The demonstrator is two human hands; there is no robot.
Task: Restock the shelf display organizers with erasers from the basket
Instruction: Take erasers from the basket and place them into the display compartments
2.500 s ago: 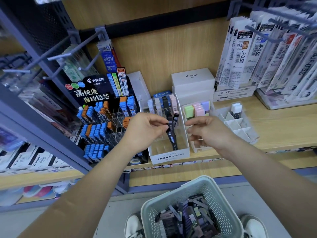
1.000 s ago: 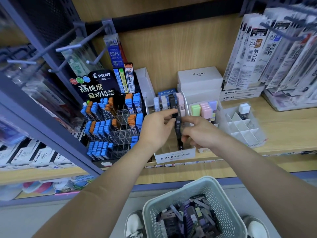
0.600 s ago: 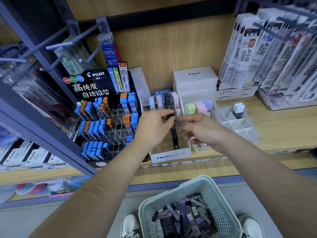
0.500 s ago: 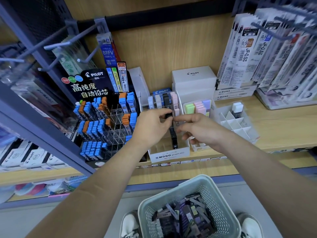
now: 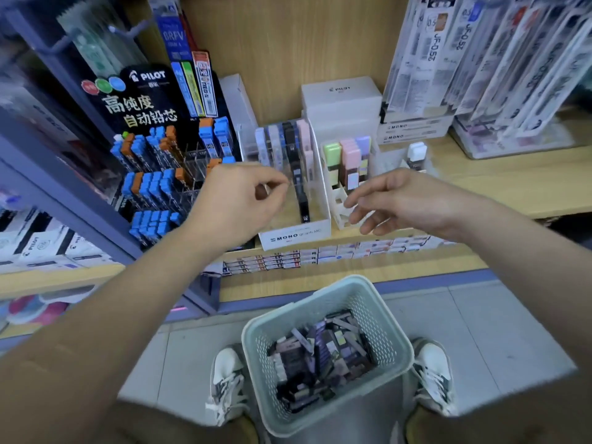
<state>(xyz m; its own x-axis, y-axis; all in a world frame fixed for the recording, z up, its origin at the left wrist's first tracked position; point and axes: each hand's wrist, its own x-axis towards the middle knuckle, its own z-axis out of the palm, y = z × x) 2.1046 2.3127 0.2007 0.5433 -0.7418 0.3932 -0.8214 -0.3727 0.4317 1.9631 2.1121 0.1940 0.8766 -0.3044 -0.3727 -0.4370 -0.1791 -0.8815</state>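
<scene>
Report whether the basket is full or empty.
Partly full: the basket holds a heap of erasers, well below its rim.

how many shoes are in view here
2. The left shoe sits just left of the basket, and the right shoe just right of it. The basket may hide part of each.

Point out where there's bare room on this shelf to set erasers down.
Free: the front floor of the MONO tray, left of its black row; the front cells of the pastel eraser organizer; bare wooden shelf right of the right hand. Crowded: the Pilot lead display and the tray's back row.
</scene>
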